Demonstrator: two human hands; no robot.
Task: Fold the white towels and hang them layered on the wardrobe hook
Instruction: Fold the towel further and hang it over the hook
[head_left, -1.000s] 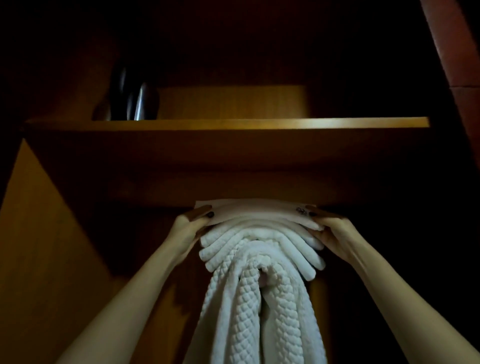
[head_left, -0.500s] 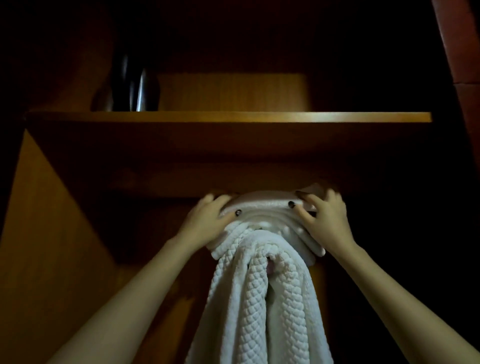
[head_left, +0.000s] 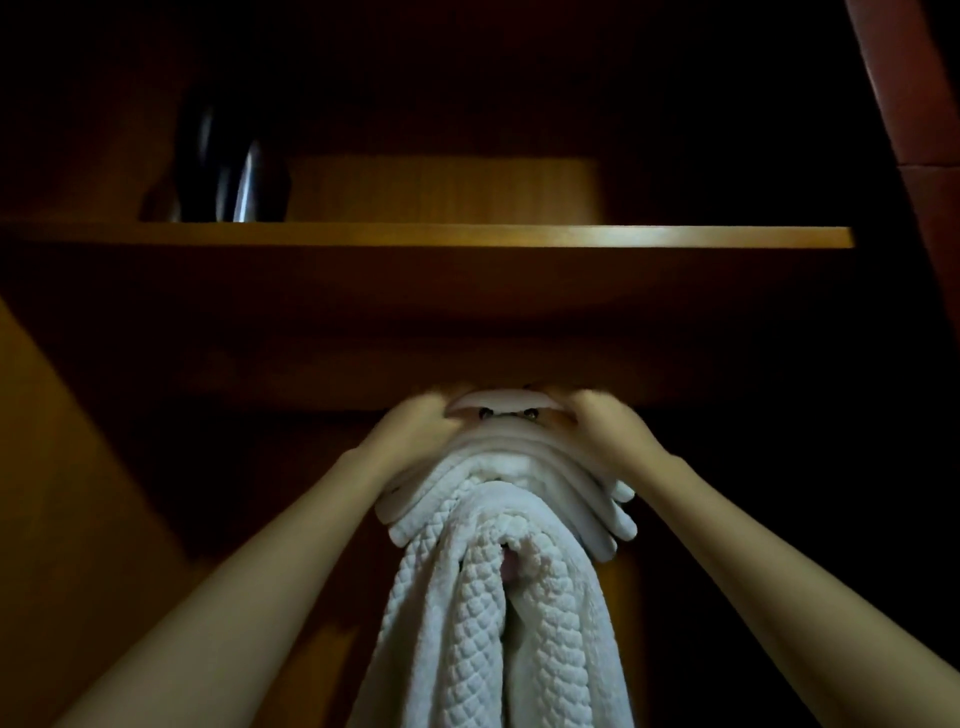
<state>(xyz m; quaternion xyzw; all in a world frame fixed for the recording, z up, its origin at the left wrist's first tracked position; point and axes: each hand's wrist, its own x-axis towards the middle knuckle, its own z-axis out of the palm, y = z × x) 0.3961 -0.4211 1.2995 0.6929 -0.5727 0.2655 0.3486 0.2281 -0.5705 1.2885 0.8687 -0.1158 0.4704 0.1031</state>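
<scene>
Inside the wardrobe (head_left: 78, 493), my left hand (head_left: 415, 434) and right hand (head_left: 610, 434) curl their fingers (head_left: 434, 404) round the top fold of the layered white towels (head_left: 498, 597), hanging below the shelf (head_left: 467, 237) (dark vessel (head_left: 228, 171) on it).

Waffle-textured white cloth towels (head_left: 498, 597), smooth satin wooden shelf (head_left: 467, 237)

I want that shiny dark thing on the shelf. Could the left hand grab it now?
Probably not: the left hand grips the top towel under the shelf, whose board shields the dark thing.
</scene>
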